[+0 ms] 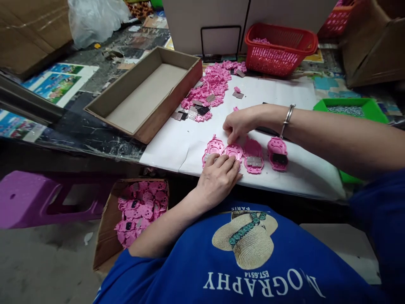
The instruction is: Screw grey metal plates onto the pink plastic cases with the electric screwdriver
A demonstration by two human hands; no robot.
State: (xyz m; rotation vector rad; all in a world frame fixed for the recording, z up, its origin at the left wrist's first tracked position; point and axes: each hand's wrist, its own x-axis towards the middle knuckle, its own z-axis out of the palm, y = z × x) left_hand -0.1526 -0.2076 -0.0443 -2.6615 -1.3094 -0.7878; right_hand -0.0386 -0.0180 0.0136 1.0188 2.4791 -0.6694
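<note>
Four pink plastic casings lie in a row near the front edge of the white sheet. My left hand rests with its fingers over the lower part of the second pink casing and touches the leftmost casing. Fingers of my right hand are pinched at the top of that second casing; whatever they hold is too small to make out. To the right are a third casing with a silver plate and a fourth casing with a black piece.
Behind lies a pile of small pink parts with metal plates. An open cardboard tray is left of it, a red basket at the back, a green tray on the right. A box of pink casings stands below the table.
</note>
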